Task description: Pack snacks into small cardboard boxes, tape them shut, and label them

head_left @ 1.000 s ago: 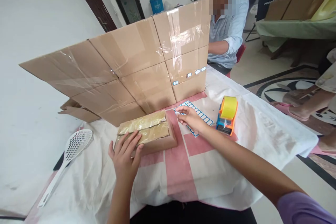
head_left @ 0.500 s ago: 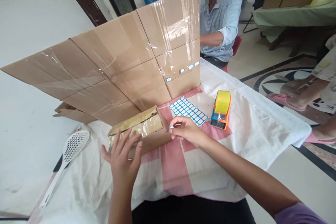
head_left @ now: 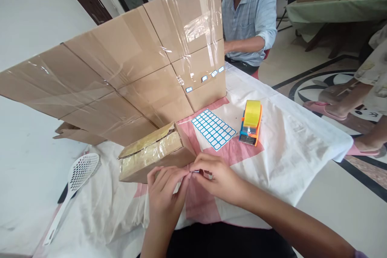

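My left hand (head_left: 167,187) and my right hand (head_left: 219,175) meet fingertip to fingertip in front of the small cardboard box (head_left: 160,163). Between them is a small blue-edged sticker label (head_left: 196,171), mostly covered by the fingers. My right thumb and forefinger pinch it, while the left fingertips close at its left end. Beyond my right hand lies a sheet of blue-framed sticker labels (head_left: 214,129). Behind the box rises a tall cardboard panel (head_left: 151,92), taped across, with several labels stuck near its lower right.
An orange and blue tape dispenser (head_left: 251,123) with yellow tape stands right of the sheet. A white slotted spoon (head_left: 81,173) lies at the left on the cloth-covered table (head_left: 290,129). Across the table sits a person in a light blue shirt (head_left: 250,20); another person's legs show at right.
My left hand has moved right from above the box, its spread fingers closing to meet my right hand. The right hand has come down slightly with the label. The view has shifted a little.
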`<state>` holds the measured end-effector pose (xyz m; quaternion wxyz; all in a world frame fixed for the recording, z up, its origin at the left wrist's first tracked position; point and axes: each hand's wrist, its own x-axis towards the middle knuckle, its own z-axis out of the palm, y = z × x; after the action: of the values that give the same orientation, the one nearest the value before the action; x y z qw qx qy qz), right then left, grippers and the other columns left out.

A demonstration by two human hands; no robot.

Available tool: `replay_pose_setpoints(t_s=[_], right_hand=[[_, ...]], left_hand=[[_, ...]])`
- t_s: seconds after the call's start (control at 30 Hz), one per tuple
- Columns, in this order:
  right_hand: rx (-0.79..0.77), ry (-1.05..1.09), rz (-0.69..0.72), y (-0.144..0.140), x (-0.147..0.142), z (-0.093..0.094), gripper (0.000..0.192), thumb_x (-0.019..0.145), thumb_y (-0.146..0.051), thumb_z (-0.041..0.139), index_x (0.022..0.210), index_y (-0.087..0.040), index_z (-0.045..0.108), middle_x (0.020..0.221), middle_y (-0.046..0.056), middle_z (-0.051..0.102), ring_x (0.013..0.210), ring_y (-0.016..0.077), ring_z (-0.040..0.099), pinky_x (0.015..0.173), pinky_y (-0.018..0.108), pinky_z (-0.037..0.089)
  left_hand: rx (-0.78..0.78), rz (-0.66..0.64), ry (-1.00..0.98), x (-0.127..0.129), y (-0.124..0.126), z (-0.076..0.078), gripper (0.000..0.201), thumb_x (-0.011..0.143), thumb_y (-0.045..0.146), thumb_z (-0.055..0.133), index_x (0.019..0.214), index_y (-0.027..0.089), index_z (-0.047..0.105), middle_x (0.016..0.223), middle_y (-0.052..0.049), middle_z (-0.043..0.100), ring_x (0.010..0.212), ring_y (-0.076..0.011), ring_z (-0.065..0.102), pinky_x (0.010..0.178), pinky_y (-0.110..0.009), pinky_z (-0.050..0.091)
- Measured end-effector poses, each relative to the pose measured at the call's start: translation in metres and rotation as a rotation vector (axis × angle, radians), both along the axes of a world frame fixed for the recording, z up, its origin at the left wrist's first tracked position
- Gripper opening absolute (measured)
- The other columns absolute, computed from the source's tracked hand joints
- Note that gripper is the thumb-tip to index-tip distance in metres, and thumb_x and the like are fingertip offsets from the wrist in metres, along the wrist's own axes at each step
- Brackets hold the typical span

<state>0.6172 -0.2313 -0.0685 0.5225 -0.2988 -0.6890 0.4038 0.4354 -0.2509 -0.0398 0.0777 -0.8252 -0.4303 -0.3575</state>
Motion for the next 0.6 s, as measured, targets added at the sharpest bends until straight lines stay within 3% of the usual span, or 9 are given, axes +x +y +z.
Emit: replay_pose_setpoints(t_s=[0.2, 0.4, 0.5, 0.6], right_hand=[[-0.067, -0.001, -0.059, 0.003, 0.007, -0.009, 0.013, 0.088, -0.011, 0.065, 0.090, -0.019, 0.076, 0.079, 0.001, 0.064, 0.066, 0.0115, 0.057, 0.058, 0.023, 0.042], [0.059, -0.158, -0.019, 0.027, 0.019, -0.004, 0.014, 0.097, -0.017, 0.061, 0.092, -0.019, 0.073, 0.086, 0.003, 0.071, 0.074, 0.0138, 0.064, 0.068, 0.025, 0.047], [0.061, -0.372, -0.037, 0.064, 0.024, 0.000, 0.018, 0.097, -0.010, 0.058, 0.096, -0.019, 0.073, 0.091, 0.004, 0.076, 0.084, 0.0176, 0.070, 0.077, 0.028, 0.048], [0.083, -0.566, -0.016, 0.101, 0.022, -0.002, 0.026, 0.094, -0.004, 0.055, 0.099, -0.020, 0.075, 0.101, 0.006, 0.079, 0.096, 0.0227, 0.072, 0.081, 0.031, 0.048]], left_hand=[[-0.088, -0.002, 0.040, 0.007, 0.006, -0.010, 0.011, 0.095, 0.013, 0.061, 0.093, 0.023, 0.059, 0.090, 0.001, 0.071, 0.084, -0.0154, 0.067, 0.092, -0.036, 0.036], [-0.004, 0.039, -0.090, 0.010, 0.011, -0.017, 0.014, 0.091, 0.014, 0.065, 0.097, 0.023, 0.056, 0.092, 0.000, 0.074, 0.083, -0.0163, 0.069, 0.091, -0.036, 0.043], [0.115, 0.222, -0.128, -0.012, 0.021, -0.007, 0.010, 0.090, 0.022, 0.069, 0.098, 0.022, 0.063, 0.093, -0.002, 0.074, 0.091, -0.0211, 0.069, 0.097, -0.040, 0.045], [0.088, 0.605, -0.224, -0.050, 0.039, 0.002, 0.027, 0.091, 0.035, 0.063, 0.112, 0.019, 0.067, 0.114, -0.010, 0.072, 0.116, -0.0305, 0.064, 0.110, -0.051, 0.039]])
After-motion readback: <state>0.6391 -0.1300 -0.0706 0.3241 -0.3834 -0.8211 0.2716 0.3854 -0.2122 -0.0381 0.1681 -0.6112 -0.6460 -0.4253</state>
